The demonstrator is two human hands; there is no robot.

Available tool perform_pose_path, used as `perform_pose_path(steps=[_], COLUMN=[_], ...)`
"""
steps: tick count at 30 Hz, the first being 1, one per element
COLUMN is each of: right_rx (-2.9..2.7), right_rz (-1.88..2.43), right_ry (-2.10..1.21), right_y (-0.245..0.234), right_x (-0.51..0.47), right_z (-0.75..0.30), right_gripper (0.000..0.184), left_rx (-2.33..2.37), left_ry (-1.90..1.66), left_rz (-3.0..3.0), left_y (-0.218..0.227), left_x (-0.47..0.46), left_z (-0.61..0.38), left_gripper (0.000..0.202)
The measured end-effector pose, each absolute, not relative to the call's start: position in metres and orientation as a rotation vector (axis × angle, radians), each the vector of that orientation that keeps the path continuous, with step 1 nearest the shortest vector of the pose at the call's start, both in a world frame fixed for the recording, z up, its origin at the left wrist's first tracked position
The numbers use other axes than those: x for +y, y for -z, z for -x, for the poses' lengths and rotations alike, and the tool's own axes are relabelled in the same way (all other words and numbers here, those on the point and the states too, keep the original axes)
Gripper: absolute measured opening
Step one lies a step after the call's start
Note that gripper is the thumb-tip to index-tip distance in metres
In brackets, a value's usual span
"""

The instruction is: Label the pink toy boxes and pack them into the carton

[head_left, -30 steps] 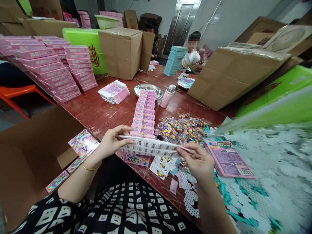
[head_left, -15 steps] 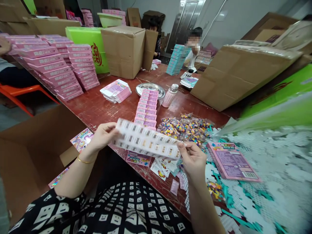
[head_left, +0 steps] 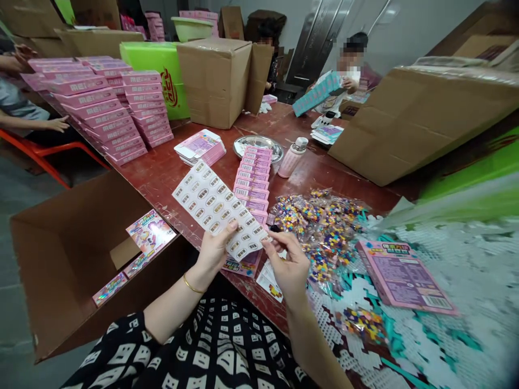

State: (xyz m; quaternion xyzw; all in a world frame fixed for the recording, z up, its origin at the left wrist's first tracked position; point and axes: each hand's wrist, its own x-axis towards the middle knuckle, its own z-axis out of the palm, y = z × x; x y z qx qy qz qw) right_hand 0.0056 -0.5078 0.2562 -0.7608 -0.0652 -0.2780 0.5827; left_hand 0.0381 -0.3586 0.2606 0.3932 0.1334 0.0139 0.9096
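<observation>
Appears to be a hand-packing workshop, judging by stacked pink retail boxes [head_left: 101,114], cardboard cartons [head_left: 213,81], bagged coloured pieces [head_left: 294,216] and co-workers [head_left: 18,102] around a scuffed red table [head_left: 156,168].

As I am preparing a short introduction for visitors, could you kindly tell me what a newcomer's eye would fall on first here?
Probably the white sheet printed with rows of ovals, held centrally in the left hand, with the right hand at its right edge. Next might come the bags of colourful pieces beyond the right hand, and the stacked pink boxes on the left of the red table.
</observation>
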Motion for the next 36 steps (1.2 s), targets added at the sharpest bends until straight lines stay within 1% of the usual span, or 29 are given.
perform_pose_path(steps=[3, 6, 8, 10, 14, 17, 20, 24, 26, 28, 31, 36], right_rx=[-0.112, -0.021, 0.005, 0.032, 0.079, 0.081, 0.052, -0.067, -0.095, -0.084, -0.044, -0.046], right_rz=[1.691, 1.502, 1.424, 1.382, 1.313, 1.32, 1.399, 1.584, 1.627, 1.595, 1.505, 1.482], right_ry=[0.529, 0.237, 0.106, 0.075, 0.037, -0.049, -0.013, 0.164, 0.189, 0.13, 0.042, 0.093], right_y=[-0.258, -0.259, -0.258, -0.258, -0.254, -0.25, -0.246, -0.246, -0.246, -0.247, -0.248, -0.248], right_x=[-0.517, -0.521, -0.521, -0.519, -0.517, -0.518, -0.518, -0.517, -0.517, -0.518, -0.519, -0.515], right_z=[-0.012, -0.019, -0.022, -0.023, -0.024, -0.026, -0.028, -0.027, -0.025, -0.025, -0.026, -0.029], right_gripper=[0.017, 0.031, 0.032, 0.033, 0.044, 0.043, 0.043, 0.042, 0.041, 0.037, 0.038, 0.037], left_rx=[0.233, 0.183, 0.149, 0.122, 0.128, 0.156, 0.17, 0.201, 0.209, 0.207, 0.21, 0.246], left_ry=[-0.067, -0.073, -0.08, -0.109, -0.176, -0.225, -0.275, -0.274, -0.251, -0.248, -0.22, -0.224], left_rz=[-0.817, -0.829, -0.854, -0.885, -0.917, -0.937, -0.965, -0.936, -0.911, -0.899, -0.882, -0.862], left_y=[-0.257, -0.256, -0.256, -0.257, -0.255, -0.25, -0.246, -0.245, -0.244, -0.244, -0.244, -0.248], left_x=[-0.359, -0.361, -0.361, -0.361, -0.362, -0.364, -0.367, -0.371, -0.371, -0.371, -0.371, -0.373], left_z=[-0.037, -0.035, -0.034, -0.035, -0.038, -0.038, -0.037, -0.038, -0.039, -0.04, -0.04, -0.038], left_gripper=[0.044, 0.042, 0.04, 0.042, 0.048, 0.042, 0.039, 0.05, 0.052, 0.05, 0.047, 0.047])
